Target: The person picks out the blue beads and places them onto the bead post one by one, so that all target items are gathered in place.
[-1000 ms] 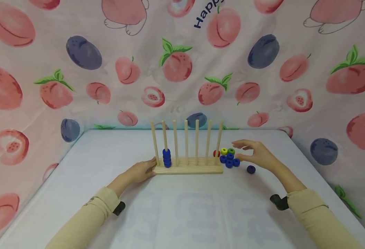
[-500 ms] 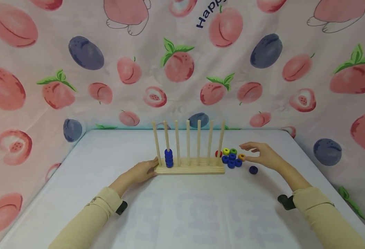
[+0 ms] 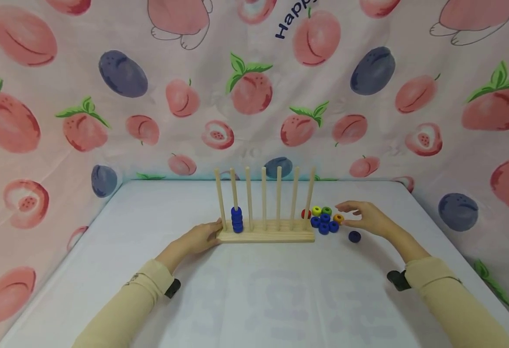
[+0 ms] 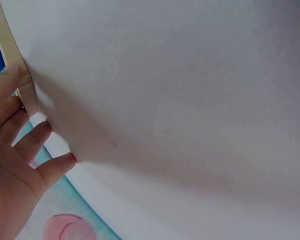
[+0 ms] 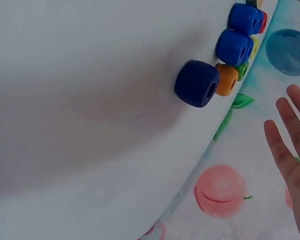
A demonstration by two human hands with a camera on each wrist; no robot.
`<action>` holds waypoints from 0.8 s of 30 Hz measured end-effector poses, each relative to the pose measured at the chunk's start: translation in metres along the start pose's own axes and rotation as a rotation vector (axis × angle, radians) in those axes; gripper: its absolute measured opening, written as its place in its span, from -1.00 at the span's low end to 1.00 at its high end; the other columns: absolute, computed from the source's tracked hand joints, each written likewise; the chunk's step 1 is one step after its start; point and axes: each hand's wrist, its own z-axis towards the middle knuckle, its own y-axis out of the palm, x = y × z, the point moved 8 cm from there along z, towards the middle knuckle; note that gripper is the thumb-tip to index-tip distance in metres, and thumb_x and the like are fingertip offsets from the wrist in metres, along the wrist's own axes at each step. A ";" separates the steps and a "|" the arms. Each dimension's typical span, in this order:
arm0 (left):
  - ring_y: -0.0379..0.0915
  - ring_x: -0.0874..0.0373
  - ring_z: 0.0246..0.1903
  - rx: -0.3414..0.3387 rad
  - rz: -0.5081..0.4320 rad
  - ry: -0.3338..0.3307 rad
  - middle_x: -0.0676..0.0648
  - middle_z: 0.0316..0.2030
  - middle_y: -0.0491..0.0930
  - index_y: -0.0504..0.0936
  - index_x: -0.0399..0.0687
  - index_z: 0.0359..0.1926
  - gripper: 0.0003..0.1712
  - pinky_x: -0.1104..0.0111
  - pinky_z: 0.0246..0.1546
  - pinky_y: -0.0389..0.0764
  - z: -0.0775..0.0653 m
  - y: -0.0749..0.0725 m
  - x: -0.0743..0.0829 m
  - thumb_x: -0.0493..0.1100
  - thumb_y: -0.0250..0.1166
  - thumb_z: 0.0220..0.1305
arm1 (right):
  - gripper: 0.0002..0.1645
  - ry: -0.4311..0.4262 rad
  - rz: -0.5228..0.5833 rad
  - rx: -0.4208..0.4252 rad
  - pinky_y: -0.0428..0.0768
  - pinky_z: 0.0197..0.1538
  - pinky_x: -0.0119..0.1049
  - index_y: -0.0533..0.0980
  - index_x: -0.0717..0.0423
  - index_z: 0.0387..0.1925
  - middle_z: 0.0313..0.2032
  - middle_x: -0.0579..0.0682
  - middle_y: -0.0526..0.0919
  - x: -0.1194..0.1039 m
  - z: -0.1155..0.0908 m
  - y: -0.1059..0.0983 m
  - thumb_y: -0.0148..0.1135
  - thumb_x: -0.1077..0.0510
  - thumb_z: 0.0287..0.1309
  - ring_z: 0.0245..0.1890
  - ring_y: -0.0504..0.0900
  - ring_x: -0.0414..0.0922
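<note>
A wooden peg stand [image 3: 272,236] with several upright pegs is on the white table. Blue beads [image 3: 237,220] are stacked on its second peg from the left. My left hand [image 3: 200,238] holds the left end of its base between thumb and fingers; the left wrist view shows the thumb on the wood [image 4: 27,92]. To the right of the stand my right hand [image 3: 367,218] hovers, fingers spread and holding nothing. Its thumb is near an orange bead [image 3: 338,219]. In the right wrist view the fingers are apart from the orange bead [image 5: 226,79].
Loose blue beads [image 3: 324,228] cluster by the stand's right end, with red [image 3: 306,213], yellow [image 3: 317,210] and green [image 3: 326,211] ones behind. A dark blue bead [image 3: 354,237] lies apart, nearer the front. A fruit-patterned cloth [image 3: 254,130] hangs behind the table.
My right hand has drawn a little to the right of the bead cluster, uncovering the orange bead. My left hand stays at the stand's end. The head view has shifted slightly.
</note>
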 end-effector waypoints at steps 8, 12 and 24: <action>0.20 -0.24 0.30 0.000 0.009 0.005 -0.32 0.35 0.18 0.24 -0.39 0.31 -0.38 -0.02 0.33 0.25 -0.001 -0.002 0.003 -0.19 0.16 0.33 | -0.49 0.017 0.030 -0.002 0.57 0.03 0.15 0.43 0.39 0.09 0.01 0.36 0.57 0.007 -0.001 0.006 0.30 0.27 0.10 0.01 0.53 0.24; 0.19 -0.24 0.30 -0.004 0.019 -0.002 -0.30 0.36 0.16 0.23 -0.36 0.33 -0.37 -0.01 0.33 0.25 0.001 -0.003 0.003 -0.18 0.16 0.33 | -0.52 0.041 0.037 -0.005 0.57 0.04 0.14 0.45 0.39 0.07 0.00 0.33 0.58 0.012 0.000 0.011 0.28 0.28 0.10 0.00 0.54 0.23; 0.18 -0.23 0.31 -0.009 0.021 -0.008 -0.30 0.37 0.15 0.20 -0.37 0.34 -0.36 -0.01 0.34 0.24 0.000 0.000 0.002 -0.17 0.15 0.34 | -0.60 0.046 0.022 -0.047 0.59 -0.01 0.13 0.47 0.42 0.00 -0.08 0.31 0.62 0.014 0.005 0.027 0.25 0.33 0.11 -0.07 0.56 0.20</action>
